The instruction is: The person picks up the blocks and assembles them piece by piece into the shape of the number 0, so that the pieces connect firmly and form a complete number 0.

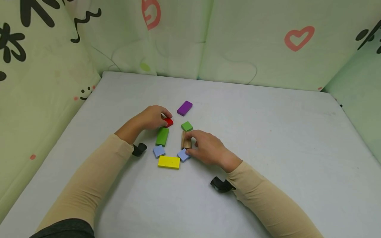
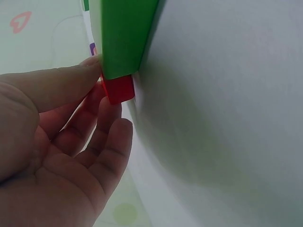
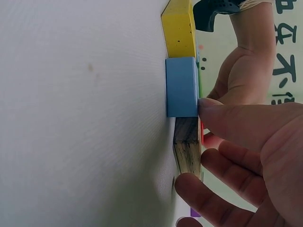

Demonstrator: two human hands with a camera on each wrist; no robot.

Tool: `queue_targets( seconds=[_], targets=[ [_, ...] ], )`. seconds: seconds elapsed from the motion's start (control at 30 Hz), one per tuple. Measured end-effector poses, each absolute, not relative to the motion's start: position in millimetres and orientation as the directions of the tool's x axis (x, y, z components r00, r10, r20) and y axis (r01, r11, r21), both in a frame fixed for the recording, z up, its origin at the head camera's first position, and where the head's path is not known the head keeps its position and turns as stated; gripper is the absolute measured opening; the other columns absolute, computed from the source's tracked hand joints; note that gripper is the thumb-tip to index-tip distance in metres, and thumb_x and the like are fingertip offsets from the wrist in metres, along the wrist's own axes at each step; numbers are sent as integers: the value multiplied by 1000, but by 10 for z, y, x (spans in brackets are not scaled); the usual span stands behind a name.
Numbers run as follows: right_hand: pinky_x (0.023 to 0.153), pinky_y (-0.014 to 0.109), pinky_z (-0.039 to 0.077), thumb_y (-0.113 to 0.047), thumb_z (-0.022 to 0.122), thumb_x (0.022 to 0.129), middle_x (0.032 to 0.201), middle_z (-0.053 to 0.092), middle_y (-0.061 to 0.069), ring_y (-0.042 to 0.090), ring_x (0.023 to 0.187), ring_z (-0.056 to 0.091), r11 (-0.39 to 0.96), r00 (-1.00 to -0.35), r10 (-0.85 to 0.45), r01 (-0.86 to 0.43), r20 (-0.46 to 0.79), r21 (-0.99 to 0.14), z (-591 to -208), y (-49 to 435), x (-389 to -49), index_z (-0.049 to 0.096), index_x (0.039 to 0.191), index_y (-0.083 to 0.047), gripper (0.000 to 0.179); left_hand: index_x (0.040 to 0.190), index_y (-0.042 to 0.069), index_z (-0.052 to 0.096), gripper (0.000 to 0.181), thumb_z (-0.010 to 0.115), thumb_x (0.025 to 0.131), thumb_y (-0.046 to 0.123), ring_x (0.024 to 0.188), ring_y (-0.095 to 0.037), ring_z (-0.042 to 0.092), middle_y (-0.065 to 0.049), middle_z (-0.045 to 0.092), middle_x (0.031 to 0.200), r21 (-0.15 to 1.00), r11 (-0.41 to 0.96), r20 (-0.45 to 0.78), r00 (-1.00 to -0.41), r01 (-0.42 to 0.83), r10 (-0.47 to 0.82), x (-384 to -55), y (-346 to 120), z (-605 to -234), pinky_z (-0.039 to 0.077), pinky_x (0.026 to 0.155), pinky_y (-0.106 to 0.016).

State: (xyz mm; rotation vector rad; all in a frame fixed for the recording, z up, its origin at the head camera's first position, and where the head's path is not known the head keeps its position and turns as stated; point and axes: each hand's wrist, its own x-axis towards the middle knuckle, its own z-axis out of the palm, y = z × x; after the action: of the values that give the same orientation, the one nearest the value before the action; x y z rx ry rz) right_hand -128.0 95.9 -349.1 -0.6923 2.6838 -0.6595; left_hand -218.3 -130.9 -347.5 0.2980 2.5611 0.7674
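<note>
In the head view my left hand (image 1: 153, 117) pinches a small red block (image 1: 169, 122) between thumb and fingers. The red block (image 2: 119, 90) meets the end of a long green block (image 1: 162, 136). Across from it my right hand (image 1: 208, 147) has its fingers curved over a wood-grain block (image 1: 186, 140). The right thumb touches a light blue block (image 1: 183, 155) that adjoins the wood-grain block (image 3: 187, 146). At the other end of the wood-grain block sits a small green block (image 1: 187, 126).
A yellow block (image 1: 168, 162) lies nearest me, between the touched blue block and a second light blue block (image 1: 159, 151). Farther off is a purple block (image 1: 185, 108). All lie on a white table (image 1: 282, 148) with patterned green curtains (image 1: 238, 39) behind.
</note>
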Motion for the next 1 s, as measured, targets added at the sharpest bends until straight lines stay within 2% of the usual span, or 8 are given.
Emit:
queue_targets(
  seconds=[1.0],
  targets=[
    [82,35,52,-24,72,93,130,59,8,21,99,60,779,-843,-513,-378,-163,-500,-3489,958,-1267,56,138,-6,50,133,8,65,32,58,101,10,112,-29,53,-16,58,133,531,845,-383,-870,67,310,-2164,-1298,-3454,48,98,-39]
  ],
)
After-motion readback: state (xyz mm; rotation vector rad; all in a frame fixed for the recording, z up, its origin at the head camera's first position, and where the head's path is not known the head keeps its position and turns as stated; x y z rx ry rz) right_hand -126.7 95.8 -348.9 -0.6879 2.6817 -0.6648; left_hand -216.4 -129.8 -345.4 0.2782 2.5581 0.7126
